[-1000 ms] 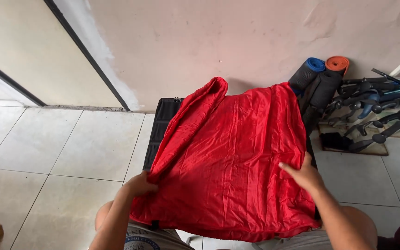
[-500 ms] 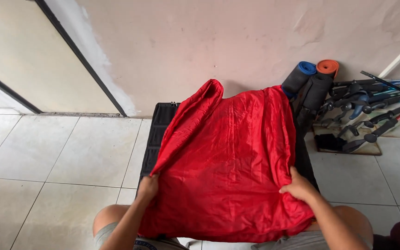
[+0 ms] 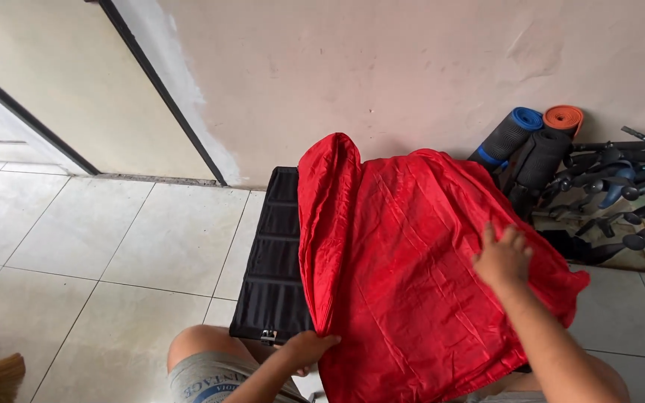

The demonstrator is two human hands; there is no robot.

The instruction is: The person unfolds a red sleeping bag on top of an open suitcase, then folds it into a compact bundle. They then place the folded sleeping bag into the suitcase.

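Spread over a black padded mat on the tiled floor — a red shiny cloth, wrinkled, draped so that only the mat's left strip shows. Bunched into a raised hump at the cloth's far left corner, close to the pinkish wall. Left hand closed on the cloth's near left edge, fingers curled around the hem beside the mat's near end. Right hand laid flat on top of the cloth toward its right side, fingers spread and open, pressing down, gripping nothing. Bare knee in grey shorts just left of the left hand. Against the wall to the right — rolled mats, blue, orange and dark, standing beside a heap of dark metal tools.
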